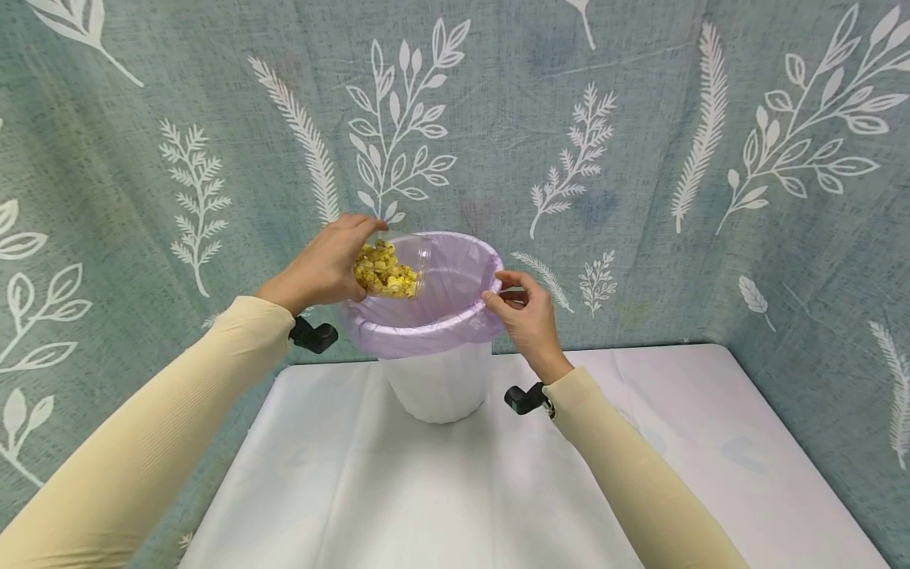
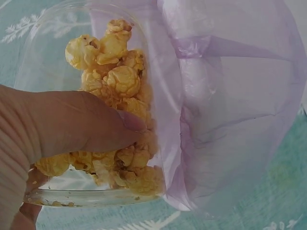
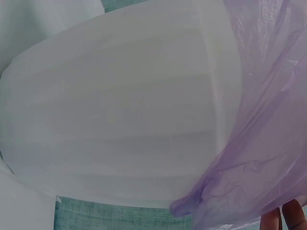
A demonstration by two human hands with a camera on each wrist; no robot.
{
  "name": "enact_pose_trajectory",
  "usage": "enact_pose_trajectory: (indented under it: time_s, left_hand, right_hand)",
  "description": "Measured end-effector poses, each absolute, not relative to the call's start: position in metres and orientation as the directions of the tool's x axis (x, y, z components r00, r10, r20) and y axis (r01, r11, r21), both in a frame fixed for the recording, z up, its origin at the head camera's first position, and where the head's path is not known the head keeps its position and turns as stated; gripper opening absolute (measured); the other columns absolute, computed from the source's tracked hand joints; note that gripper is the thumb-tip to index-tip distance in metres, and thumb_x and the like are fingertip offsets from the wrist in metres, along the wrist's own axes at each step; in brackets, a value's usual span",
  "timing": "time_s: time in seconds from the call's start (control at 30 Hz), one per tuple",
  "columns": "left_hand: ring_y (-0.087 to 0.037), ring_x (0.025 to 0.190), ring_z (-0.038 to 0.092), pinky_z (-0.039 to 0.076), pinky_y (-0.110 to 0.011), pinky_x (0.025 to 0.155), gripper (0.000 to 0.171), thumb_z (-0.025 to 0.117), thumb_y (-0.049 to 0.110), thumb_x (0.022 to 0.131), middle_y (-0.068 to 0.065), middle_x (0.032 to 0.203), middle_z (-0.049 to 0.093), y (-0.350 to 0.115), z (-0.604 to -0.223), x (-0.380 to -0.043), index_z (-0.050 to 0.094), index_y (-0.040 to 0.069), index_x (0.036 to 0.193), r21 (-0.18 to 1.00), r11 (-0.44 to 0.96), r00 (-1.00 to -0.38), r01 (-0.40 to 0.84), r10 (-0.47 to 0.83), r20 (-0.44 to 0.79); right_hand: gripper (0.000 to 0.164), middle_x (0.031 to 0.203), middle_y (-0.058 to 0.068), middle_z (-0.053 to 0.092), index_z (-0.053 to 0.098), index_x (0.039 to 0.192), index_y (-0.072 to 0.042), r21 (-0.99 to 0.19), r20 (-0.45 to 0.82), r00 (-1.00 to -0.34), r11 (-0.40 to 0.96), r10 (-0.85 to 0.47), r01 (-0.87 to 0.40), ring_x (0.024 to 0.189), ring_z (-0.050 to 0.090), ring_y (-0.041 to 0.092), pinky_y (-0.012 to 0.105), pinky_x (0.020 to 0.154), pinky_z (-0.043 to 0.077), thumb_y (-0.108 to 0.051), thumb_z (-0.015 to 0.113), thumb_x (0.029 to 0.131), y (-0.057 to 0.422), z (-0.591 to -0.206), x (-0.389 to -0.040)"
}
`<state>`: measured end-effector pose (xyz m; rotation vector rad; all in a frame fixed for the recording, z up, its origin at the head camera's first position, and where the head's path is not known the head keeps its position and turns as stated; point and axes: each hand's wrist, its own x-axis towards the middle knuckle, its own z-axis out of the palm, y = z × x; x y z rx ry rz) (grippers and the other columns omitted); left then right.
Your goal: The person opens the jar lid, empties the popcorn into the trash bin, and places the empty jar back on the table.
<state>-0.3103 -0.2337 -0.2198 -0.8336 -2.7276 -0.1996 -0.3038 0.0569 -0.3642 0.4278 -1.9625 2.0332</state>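
Note:
My left hand (image 1: 329,265) grips a clear plastic jar (image 1: 424,257) tipped on its side over the left part of the bin's mouth. Yellow popcorn (image 1: 384,270) lies along the jar's lower wall; in the left wrist view the thumb presses across the jar in front of the popcorn (image 2: 123,81). A white bin (image 1: 437,383) stands upright, lined with a thin purple bag (image 1: 419,338) folded out over its rim. At the right side of the rim, my right hand (image 1: 529,316) pinches the bag's edge between thumb and fingers. In the right wrist view only fingertips (image 3: 293,215) show beside the purple film.
The bin stands toward the back of a table with a white cloth (image 1: 426,490). Close behind and at both sides hangs a green-blue curtain (image 1: 483,142) with white leaf prints. Each wrist carries a small black camera mount (image 1: 313,336).

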Motion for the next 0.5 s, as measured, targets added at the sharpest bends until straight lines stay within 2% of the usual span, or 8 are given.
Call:
enact_pose_trajectory:
  time_s: [0.2,0.5]
  left_hand:
    - [-0.036,0.128,0.043,0.036,-0.055,0.107,0.094,0.082,-0.004,0.051,-0.014,0.138,0.051,-0.233,-0.218,-0.309,0.048,0.002,0.138,0.033,0.823,-0.791,0.568,0.534,0.299]
    - [-0.037,0.126,0.044,0.039,-0.055,0.104,0.095,0.081,-0.005,0.049,-0.015,0.137,0.051,-0.232,-0.215,-0.309,0.048,0.001,0.138,-0.002,0.815,-0.784,0.579,0.557,0.274]
  right_hand:
    - [0.043,0.123,0.024,0.057,0.058,0.127,0.004,-0.917,0.398,-0.917,-0.029,-0.014,-0.397,0.108,0.060,0.037,0.021,0.078,0.054,-0.009,0.073,0.090,0.057,-0.349,-0.288]
    - [0.040,0.125,0.024,0.057,0.059,0.127,0.004,-0.912,0.411,-0.912,0.001,-0.011,-0.411,0.107,0.059,0.037,0.023,0.081,0.054,-0.007,0.071,0.091,0.057,-0.338,-0.276]
